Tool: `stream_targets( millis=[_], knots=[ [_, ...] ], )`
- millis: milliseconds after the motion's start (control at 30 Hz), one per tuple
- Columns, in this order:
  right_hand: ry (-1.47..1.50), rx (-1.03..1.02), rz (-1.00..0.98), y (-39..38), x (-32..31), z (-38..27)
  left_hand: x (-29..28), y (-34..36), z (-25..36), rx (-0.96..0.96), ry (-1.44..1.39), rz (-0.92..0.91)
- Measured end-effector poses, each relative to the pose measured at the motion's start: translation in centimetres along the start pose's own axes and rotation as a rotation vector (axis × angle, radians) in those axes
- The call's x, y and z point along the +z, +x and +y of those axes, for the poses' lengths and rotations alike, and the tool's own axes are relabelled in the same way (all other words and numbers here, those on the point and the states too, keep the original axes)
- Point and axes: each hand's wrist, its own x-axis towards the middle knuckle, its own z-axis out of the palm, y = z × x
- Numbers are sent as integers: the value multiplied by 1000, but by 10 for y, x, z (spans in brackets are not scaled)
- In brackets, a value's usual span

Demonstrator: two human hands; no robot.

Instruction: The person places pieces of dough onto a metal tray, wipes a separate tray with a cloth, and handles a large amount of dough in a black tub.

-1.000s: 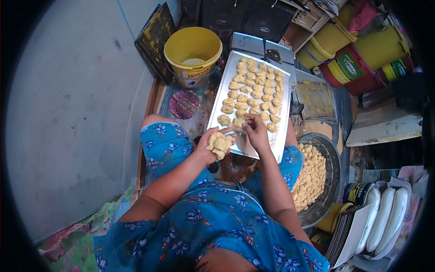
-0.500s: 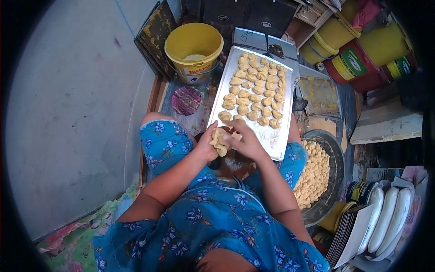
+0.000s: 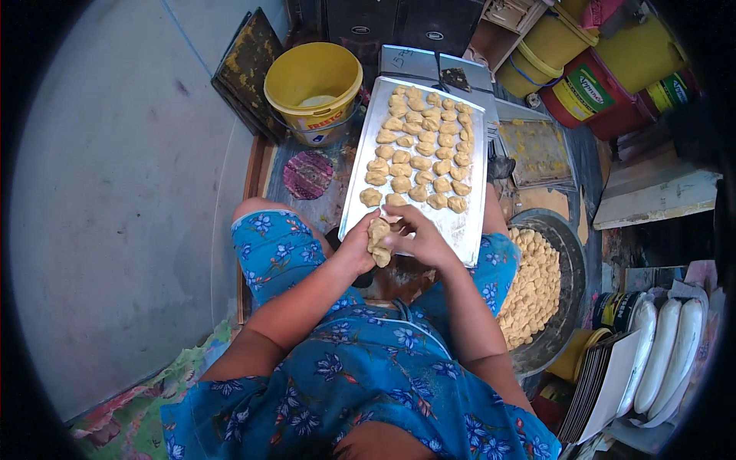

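My left hand (image 3: pixel 355 249) cups a lumpy clump of pale yellow dough (image 3: pixel 379 244) at the tray's near edge. My right hand (image 3: pixel 420 241) bends over the clump, thumb and fingers closing on it, slightly blurred. A large metal tray (image 3: pixel 468 226) lies ahead of me over my legs, carrying rows of several small dough lumps (image 3: pixel 418 193). Beside my right knee, a wide dark basin (image 3: pixel 571 291) holds a heap of similar dough pieces (image 3: pixel 529 295).
A yellow bucket (image 3: pixel 307 80) stands behind left, by dark boards (image 3: pixel 243 69) against the pale wall (image 3: pixel 115 215). Stacked yellow and red buckets (image 3: pixel 575 92) are at the back right. Long white wrapped rolls (image 3: pixel 659 356) and thin panels (image 3: pixel 606 383) crowd the lower right.
A second ago my right hand was on a lump at the tray's front; it has let go and moved down-left onto the clump in my left hand. The view has shifted slightly.
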Motion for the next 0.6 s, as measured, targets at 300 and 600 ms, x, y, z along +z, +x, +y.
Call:
stream_targets(
  millis=[300, 600],
  knots=[
    [703, 191, 391, 5, -2, -2, -12, 6, -5, 12, 107, 51],
    [-378, -70, 771, 12, -5, 85, -9, -1, -2, 49, 17, 65]
  ],
)
